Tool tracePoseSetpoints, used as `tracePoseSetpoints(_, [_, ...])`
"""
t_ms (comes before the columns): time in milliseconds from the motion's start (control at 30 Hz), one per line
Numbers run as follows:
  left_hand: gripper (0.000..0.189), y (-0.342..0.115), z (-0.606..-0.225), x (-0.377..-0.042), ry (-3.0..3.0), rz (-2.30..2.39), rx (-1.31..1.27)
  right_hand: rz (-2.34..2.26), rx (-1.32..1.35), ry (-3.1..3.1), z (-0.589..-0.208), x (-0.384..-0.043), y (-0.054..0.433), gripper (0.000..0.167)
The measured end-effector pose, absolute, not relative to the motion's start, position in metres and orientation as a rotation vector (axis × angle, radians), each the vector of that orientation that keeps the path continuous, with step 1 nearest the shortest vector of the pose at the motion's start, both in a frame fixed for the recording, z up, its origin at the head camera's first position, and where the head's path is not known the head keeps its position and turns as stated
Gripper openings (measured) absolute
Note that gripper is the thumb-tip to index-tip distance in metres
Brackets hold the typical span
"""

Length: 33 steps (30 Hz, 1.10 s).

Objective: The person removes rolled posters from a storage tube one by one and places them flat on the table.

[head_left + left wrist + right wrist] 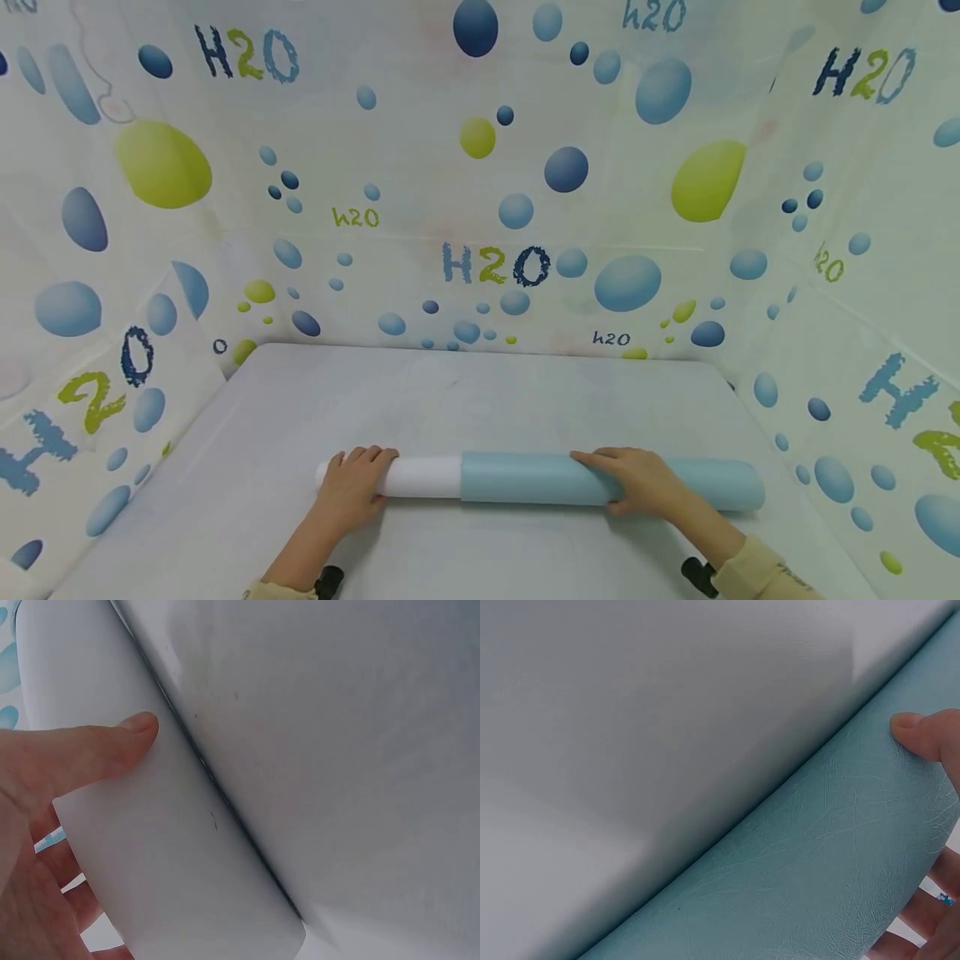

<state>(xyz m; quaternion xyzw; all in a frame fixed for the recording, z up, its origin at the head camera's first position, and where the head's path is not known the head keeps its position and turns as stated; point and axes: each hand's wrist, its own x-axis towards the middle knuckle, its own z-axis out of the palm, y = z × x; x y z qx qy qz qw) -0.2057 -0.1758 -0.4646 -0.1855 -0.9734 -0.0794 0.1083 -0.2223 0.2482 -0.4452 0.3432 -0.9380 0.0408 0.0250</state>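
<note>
A long roll lies crosswise on the white table. Its left part is a smooth white roll [423, 477], and its right part is a slightly thicker light blue roll [525, 478] with a creased, leathery surface [780, 855]. My left hand [358, 479] grips the white part near its left end. In the left wrist view the thumb [112, 746] lies along the near side and the fingers [60, 862] reach round the far side. Farther right, my right hand [637, 481] holds the blue part, thumb [922, 731] in front and fingers [930, 907] behind.
The white table top [480, 392] runs back to a wall sheet [420, 167] printed with blue and green drops and H2O lettering. Similar sheets rise at the left and right sides. A dark wrist device [699, 575] shows at the right sleeve.
</note>
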Motion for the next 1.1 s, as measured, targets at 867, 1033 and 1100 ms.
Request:
tracePoseSetpoints(867, [0.055,-0.192,-0.466,-0.205,-2.842,-0.207,-0.454,0.213,0.930,-3.011,-0.431,-0.221,0.269,0.081])
tracePoseSetpoints(1033, [0.054,-0.192,-0.466,-0.204,-2.843,-0.219,-0.456,0.287,0.788,-3.113,-0.427,-0.222,0.271,0.082])
tracePoseSetpoints(1100, [0.054,-0.192,-0.466,-0.204,-2.842,-0.220,-0.456,0.314,0.715,-3.153,-0.426,-0.222,0.271,0.083])
